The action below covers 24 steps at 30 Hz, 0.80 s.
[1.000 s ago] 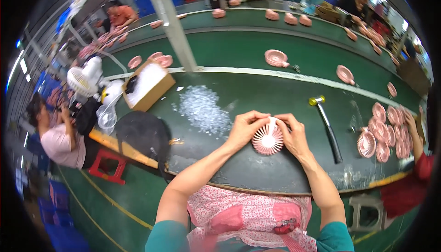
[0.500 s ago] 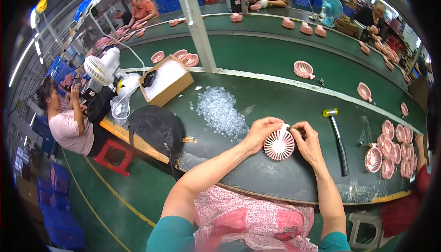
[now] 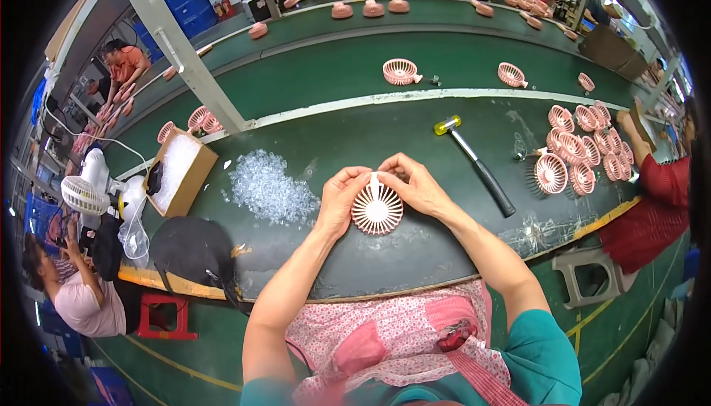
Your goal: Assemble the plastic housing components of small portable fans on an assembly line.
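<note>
A round pink slatted fan housing (image 3: 378, 213) rests on the dark worktable in front of me, its short neck pointing away. My left hand (image 3: 343, 198) is closed with thumb and fingers at the left of the neck. From the other side my right hand (image 3: 416, 188) pinches the same neck, its fingertips almost meeting the left ones. Anything small between the fingertips is hidden. To the left of my hands lies a heap of small clear plastic pieces (image 3: 268, 187). A hammer with a yellow head and black handle (image 3: 485, 178) lies to the right.
Several pink housings (image 3: 581, 147) are bunched at the right, near a person in a red sleeve (image 3: 663, 182). An open carton (image 3: 194, 175) and a black bag (image 3: 194, 250) stand left. Beyond the pale rail, a green conveyor (image 3: 311, 84) carries more housings.
My view has turned to the right, so the table's things appear farther left. My right hand has come in from beside the housing to its neck, close to my left fingertips.
</note>
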### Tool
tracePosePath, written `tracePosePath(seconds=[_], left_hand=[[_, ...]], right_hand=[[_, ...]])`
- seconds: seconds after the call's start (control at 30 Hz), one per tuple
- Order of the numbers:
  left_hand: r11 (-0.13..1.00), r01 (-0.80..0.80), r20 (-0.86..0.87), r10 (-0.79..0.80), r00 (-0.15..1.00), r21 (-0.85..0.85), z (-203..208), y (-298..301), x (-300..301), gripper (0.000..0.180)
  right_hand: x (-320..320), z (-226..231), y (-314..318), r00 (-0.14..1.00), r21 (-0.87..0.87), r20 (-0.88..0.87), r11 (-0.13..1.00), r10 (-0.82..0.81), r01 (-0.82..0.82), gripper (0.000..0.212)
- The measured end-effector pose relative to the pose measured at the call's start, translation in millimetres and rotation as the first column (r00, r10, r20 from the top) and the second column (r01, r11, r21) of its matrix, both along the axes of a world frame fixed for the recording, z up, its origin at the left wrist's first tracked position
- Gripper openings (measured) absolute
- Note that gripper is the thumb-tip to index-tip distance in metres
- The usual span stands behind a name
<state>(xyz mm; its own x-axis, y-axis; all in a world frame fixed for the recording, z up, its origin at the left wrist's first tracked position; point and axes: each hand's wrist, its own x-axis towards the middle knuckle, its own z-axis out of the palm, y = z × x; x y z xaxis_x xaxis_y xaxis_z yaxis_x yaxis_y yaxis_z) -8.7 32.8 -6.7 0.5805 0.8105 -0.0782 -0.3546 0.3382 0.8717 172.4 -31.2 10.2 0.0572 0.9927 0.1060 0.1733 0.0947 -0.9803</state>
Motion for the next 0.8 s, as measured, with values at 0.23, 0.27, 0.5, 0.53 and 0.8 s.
tracePosePath(seconds=[0.23,0.27,0.5,0.53,0.8], left_hand=[[0.917,-0.316,-0.034,0.333,0.942,0.242,-10.8,6.1,9.1,0.043],[0.920,-0.321,-0.018,0.333,0.943,0.224,-11.5,7.0,5.5,0.044],[0.917,-0.307,-0.042,0.328,0.944,0.255,-27.3,9.5,-6.4,0.033],[0.924,-0.279,-0.067,0.306,0.950,0.263,-24.4,8.6,-2.8,0.033],[0.925,-0.225,-0.099,0.266,0.959,0.306,-16.6,5.4,-4.0,0.029]], right_hand=[[30.7,3.7,83.3,0.930,0.370,-0.132,0.853,-0.344,0.368,0.023],[26.6,12.5,95.0,0.926,0.436,-0.052,0.826,-0.373,0.357,0.022],[14.6,-4.2,155.4,0.745,0.707,0.459,0.707,-0.484,0.023,0.023],[31.8,-14.4,164.7,0.646,0.742,0.434,0.655,-0.629,0.139,0.026],[113.9,-44.1,219.1,0.311,0.273,0.770,0.727,-0.558,0.630,0.037]])
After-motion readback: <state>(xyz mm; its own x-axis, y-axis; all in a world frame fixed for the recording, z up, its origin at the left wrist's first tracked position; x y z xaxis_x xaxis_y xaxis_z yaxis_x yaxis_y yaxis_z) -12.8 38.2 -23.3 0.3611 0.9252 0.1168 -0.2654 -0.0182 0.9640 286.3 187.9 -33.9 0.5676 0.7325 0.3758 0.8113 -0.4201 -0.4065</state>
